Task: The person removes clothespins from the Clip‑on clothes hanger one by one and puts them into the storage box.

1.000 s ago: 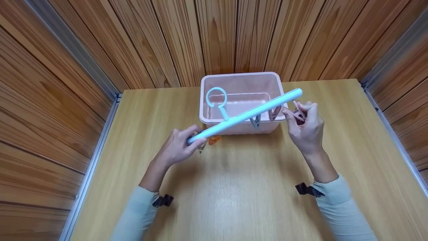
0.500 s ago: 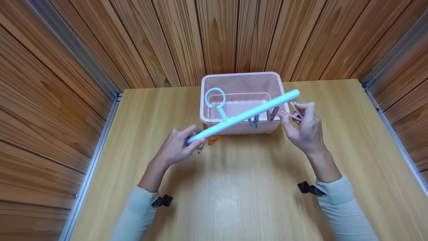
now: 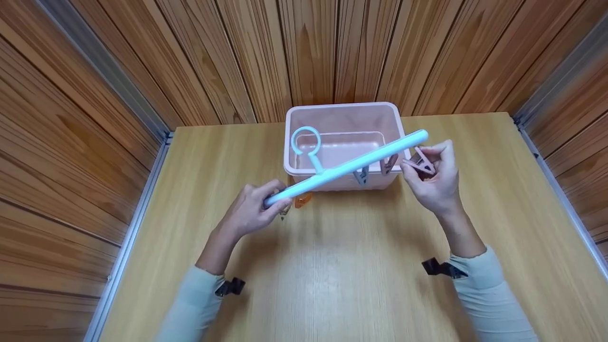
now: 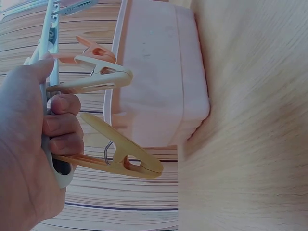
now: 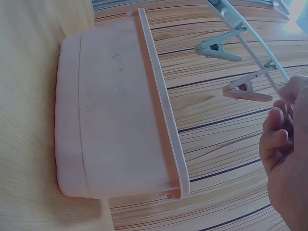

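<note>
L hand curled round near end of blue hanger, thumb on bar; R hand pinched pink clip nr far end, clip-bar contact unclear. Hanger slanted across pink bin in head view. R-wrist cam: fingers hid that clip; hand cut off at edge.

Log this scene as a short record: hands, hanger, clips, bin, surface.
Left hand: grips left end of blue hanger
Right hand: pinches pink clip near hanger's right end
Hanger: slanted in head view, ring hook
Other clips: yellow clip, cream clip, orange clip, blue clip, second pink clip
Bin: pink, open-topped
Surface: wooden table
Held clip attached: cannot tell
</note>
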`<action>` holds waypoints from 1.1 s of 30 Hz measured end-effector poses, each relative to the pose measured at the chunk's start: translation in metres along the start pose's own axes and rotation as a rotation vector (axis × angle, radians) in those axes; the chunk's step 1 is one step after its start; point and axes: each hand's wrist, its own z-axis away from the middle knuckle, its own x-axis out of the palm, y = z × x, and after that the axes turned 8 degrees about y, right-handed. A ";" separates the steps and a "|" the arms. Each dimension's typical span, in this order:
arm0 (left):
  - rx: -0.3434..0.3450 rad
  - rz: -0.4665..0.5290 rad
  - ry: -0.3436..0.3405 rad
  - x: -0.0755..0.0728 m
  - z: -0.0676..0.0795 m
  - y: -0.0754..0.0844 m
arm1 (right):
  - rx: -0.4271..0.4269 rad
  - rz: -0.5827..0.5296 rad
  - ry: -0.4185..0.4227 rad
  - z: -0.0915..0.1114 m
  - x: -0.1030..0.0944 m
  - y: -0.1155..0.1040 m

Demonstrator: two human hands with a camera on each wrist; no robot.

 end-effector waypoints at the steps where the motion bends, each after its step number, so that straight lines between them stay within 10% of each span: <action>1: 0.008 -0.001 0.003 0.000 0.000 0.000 | 0.002 -0.017 0.003 0.000 0.001 0.000; 20: 0.025 0.009 -0.034 -0.002 0.001 0.002 | -0.024 -0.092 0.045 0.002 0.002 0.002; 33: 0.047 -0.021 0.008 -0.004 0.004 -0.003 | 0.093 -0.005 -0.141 -0.003 -0.007 -0.003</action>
